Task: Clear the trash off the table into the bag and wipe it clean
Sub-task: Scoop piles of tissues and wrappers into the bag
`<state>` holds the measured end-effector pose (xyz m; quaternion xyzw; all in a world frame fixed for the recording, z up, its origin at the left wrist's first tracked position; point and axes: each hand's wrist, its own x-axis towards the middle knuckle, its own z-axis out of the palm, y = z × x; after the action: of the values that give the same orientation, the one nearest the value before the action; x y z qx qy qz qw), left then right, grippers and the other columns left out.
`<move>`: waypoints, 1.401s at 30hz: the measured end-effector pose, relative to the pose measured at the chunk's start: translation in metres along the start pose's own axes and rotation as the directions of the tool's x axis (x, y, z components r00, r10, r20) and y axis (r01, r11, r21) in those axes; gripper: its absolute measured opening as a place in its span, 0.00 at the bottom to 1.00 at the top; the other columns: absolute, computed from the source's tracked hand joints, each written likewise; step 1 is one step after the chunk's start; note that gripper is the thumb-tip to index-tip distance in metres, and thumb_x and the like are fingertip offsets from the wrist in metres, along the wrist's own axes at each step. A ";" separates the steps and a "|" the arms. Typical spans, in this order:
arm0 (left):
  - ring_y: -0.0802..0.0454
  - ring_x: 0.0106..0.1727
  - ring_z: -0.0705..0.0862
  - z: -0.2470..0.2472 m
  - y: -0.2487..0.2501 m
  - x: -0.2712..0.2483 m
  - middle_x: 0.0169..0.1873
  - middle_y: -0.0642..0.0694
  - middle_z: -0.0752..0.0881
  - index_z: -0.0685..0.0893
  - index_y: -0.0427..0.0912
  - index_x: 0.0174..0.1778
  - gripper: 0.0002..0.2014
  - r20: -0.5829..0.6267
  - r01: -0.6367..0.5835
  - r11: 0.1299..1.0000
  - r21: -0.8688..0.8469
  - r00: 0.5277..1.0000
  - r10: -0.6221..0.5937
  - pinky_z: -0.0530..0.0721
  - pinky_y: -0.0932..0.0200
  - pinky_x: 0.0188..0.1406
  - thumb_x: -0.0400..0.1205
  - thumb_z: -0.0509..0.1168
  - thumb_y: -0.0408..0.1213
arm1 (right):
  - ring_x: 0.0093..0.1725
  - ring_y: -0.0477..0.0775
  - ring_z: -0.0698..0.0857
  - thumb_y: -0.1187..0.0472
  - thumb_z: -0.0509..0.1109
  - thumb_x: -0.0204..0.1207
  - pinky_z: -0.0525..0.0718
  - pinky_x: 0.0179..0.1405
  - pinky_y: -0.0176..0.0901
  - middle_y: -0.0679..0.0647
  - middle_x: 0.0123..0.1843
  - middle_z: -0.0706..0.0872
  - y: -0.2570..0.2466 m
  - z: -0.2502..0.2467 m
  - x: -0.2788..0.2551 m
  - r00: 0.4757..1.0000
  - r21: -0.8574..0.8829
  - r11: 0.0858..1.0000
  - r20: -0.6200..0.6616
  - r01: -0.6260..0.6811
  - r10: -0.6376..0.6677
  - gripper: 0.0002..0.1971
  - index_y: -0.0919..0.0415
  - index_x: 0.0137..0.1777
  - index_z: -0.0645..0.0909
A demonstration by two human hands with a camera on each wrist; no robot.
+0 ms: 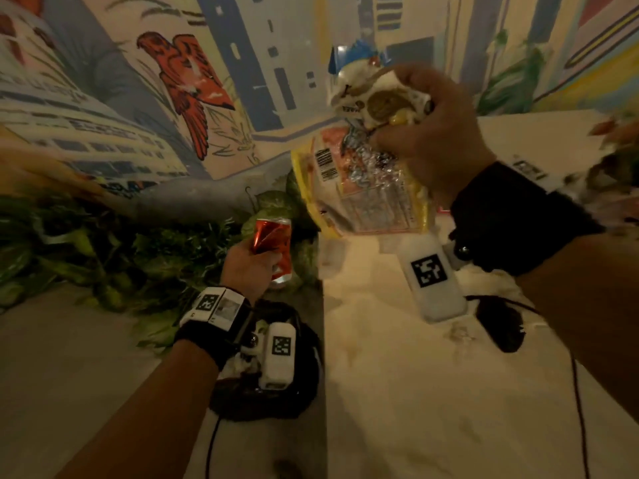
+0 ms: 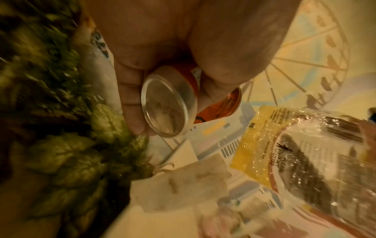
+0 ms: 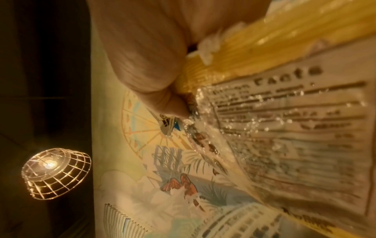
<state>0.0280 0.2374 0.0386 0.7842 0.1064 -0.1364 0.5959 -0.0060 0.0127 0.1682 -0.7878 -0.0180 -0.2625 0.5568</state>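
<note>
i'm seeing a dented red can [image 1: 273, 240] being held above the black trash bag [image 1: 304, 382], which is sitting on the floor by the table's edge. my left hand [image 1: 247, 267] is wrapping its fingers around that can; the left wrist view is showing its silver base. my right hand [image 1: 432, 133] is clutching a bundle of crumpled wrappers [image 1: 373, 98] with a yellow plastic packet [image 1: 363, 195] hanging below, raised over the pale table [image 1: 397, 392]. green foliage [image 1: 103, 243] is lying along the painted wall mural [image 1: 138, 81].
</note>
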 end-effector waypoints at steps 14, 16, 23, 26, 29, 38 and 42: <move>0.33 0.47 0.87 -0.154 -0.178 0.099 0.44 0.33 0.87 0.82 0.48 0.37 0.10 -0.124 0.370 0.923 0.107 0.926 -0.356 0.86 0.32 0.50 0.72 0.67 0.26 | 0.41 0.40 0.81 0.72 0.73 0.70 0.79 0.37 0.22 0.45 0.45 0.82 0.139 0.277 -0.086 0.829 0.131 0.820 0.040 -0.557 0.557 0.19 0.58 0.60 0.80; 0.36 0.45 0.87 -0.151 -0.203 0.109 0.44 0.35 0.87 0.84 0.44 0.44 0.09 -0.105 0.393 0.910 0.129 0.918 -0.382 0.87 0.36 0.49 0.73 0.67 0.26 | 0.44 0.43 0.82 0.72 0.71 0.72 0.81 0.39 0.21 0.46 0.46 0.83 0.169 0.304 -0.107 0.798 0.115 0.790 0.046 -0.602 0.602 0.17 0.58 0.59 0.80; 0.37 0.55 0.83 -0.132 -0.292 0.149 0.58 0.36 0.83 0.76 0.41 0.67 0.19 -0.108 0.355 0.791 0.498 0.931 -0.349 0.80 0.53 0.52 0.79 0.64 0.34 | 0.62 0.55 0.78 0.67 0.69 0.76 0.73 0.58 0.32 0.59 0.66 0.75 0.272 0.374 -0.187 0.765 -0.238 0.801 0.242 -0.550 0.597 0.15 0.58 0.63 0.78; 0.54 0.51 0.84 -0.128 -0.318 0.166 0.52 0.50 0.85 0.78 0.46 0.62 0.18 -0.114 0.211 0.859 0.466 0.977 -0.178 0.80 0.73 0.47 0.77 0.64 0.29 | 0.70 0.62 0.74 0.64 0.68 0.78 0.75 0.70 0.53 0.59 0.74 0.68 0.308 0.393 -0.215 0.716 -0.417 0.795 0.371 -0.440 0.591 0.22 0.55 0.71 0.72; 0.41 0.73 0.72 -0.120 -0.342 0.179 0.74 0.35 0.69 0.60 0.40 0.79 0.35 -0.112 0.220 0.708 0.671 0.974 -0.197 0.75 0.50 0.70 0.78 0.67 0.42 | 0.76 0.67 0.65 0.62 0.68 0.75 0.68 0.75 0.62 0.60 0.80 0.61 0.336 0.402 -0.240 0.626 -0.665 0.713 0.464 -0.223 0.627 0.32 0.51 0.78 0.64; 0.33 0.82 0.52 -0.098 -0.394 0.177 0.84 0.42 0.43 0.38 0.55 0.82 0.39 0.021 0.121 0.455 0.882 0.955 -0.295 0.60 0.32 0.76 0.82 0.53 0.60 | 0.82 0.67 0.50 0.48 0.66 0.76 0.50 0.81 0.65 0.57 0.85 0.45 0.370 0.412 -0.271 0.452 -0.868 0.488 0.403 -0.085 0.795 0.39 0.44 0.82 0.49; 0.33 0.82 0.49 -0.102 -0.398 0.178 0.84 0.43 0.45 0.47 0.56 0.82 0.34 0.118 0.023 0.423 0.906 0.946 -0.303 0.60 0.31 0.76 0.83 0.55 0.54 | 0.83 0.67 0.38 0.41 0.66 0.73 0.43 0.80 0.70 0.55 0.85 0.33 0.386 0.421 -0.266 0.268 -0.848 0.526 0.492 -0.067 0.828 0.46 0.36 0.81 0.36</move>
<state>0.0728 0.4429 -0.3563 0.9395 0.0143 -0.3321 0.0832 0.0538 0.3096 -0.3841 -0.9023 0.0474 0.3908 0.1756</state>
